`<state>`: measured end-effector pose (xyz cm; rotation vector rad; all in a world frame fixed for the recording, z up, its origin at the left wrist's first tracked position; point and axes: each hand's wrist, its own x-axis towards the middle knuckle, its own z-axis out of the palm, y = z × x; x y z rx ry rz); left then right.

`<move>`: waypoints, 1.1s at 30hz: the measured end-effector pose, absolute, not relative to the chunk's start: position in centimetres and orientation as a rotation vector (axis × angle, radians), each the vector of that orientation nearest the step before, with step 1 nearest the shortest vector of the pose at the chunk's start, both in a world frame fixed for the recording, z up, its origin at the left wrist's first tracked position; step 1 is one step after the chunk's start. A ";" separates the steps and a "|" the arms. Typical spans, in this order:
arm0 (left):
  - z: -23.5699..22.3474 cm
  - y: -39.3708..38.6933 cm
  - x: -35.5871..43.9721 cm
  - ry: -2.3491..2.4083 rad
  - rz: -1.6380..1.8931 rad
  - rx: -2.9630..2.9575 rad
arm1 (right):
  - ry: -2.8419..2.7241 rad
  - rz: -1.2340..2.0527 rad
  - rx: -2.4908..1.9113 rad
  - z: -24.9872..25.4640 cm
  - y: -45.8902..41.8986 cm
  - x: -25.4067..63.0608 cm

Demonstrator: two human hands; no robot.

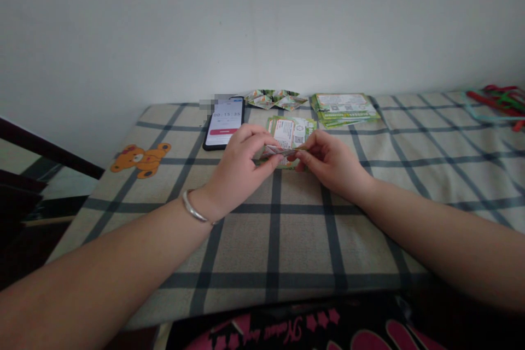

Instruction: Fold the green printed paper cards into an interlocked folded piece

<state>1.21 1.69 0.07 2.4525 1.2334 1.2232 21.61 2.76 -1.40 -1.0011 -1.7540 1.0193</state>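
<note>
Between my two hands is a folded piece of printed paper [283,150], narrow and creased, held just over the table. My left hand [248,156], with a silver bangle on the wrist, pinches its left end between thumb and fingers. At the right end, the thumb and fingertips of my right hand [324,158] grip the same paper. Behind and below it lie green-and-white printed sheets [287,128] with a QR code, partly covered by my hands. How the paper's folds run is too small to make out.
A phone [225,126] showing a running timer lies left of the sheets. Several folded paper pieces [276,99] sit by the wall, beside a stack of printed sheets [344,108]. An orange bear figure [141,160] is at left on the checked tablecloth [246,246]; red and green items [502,103] lie far right.
</note>
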 end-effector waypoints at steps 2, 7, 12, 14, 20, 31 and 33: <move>-0.1 1.8 1.3 1.178 1.186 2.432 | -1.732 1.093 -0.955 -1.4 2.8 21.6; -0.1 1.3 1.4 1.158 1.089 2.354 | -1.761 1.188 -0.872 -1.0 2.5 21.7; 0.3 1.0 1.4 1.167 1.078 2.366 | -1.797 1.114 -0.892 -1.1 2.4 21.8; 0.3 1.0 1.4 1.196 1.069 2.327 | -1.761 1.071 -0.907 -1.2 2.4 21.8; 0.0 0.9 1.5 1.212 1.051 2.118 | -1.633 1.157 -0.920 -1.1 2.4 21.6; 0.1 1.0 1.3 1.172 1.043 2.436 | -1.782 1.040 -0.959 -1.1 2.4 21.7; 0.2 1.0 1.3 1.149 1.061 2.474 | -1.788 1.036 -0.961 -1.0 2.4 21.7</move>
